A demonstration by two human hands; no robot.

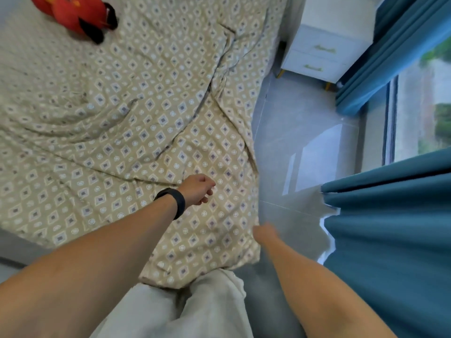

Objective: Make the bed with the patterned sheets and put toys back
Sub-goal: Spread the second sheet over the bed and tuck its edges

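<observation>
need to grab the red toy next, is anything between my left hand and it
Nothing solid: only the rumpled patterned sheet lies between the left hand and the red plush toy at the bed's far corner.

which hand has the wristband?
The left hand, over the patterned beige sheet; a black wristband circles that wrist. The right hand is bare and blurred.

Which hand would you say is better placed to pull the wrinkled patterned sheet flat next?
Probably the left hand: it hovers over the patterned sheet, fingers loosely curled, near the creases. The blurred right hand sits at the sheet's hanging edge.
</observation>
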